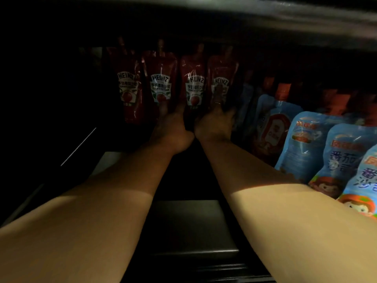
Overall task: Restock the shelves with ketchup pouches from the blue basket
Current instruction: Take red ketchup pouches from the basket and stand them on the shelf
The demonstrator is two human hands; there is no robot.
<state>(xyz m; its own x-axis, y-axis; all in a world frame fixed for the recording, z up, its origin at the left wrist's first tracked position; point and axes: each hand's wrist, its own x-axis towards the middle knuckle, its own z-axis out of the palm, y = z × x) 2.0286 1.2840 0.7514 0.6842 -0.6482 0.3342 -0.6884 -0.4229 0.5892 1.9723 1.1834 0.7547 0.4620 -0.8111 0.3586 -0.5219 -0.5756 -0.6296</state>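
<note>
Fingers (219, 97) on red pouch (221, 78), labels reading HEINZ, dim shelf (189, 221)

Deep in a dark shelf (193, 225), both hands reach four upright red pouches (161, 86). Left hand (171, 127) and right hand (214, 123) touch their bases; finger positions are unclear. Blue pouches (318, 144) stand right.

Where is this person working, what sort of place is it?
Most likely a shop aisle: a dark shelf holds a row of red ketchup pouches, with blue pouches lined up beside them.
</note>
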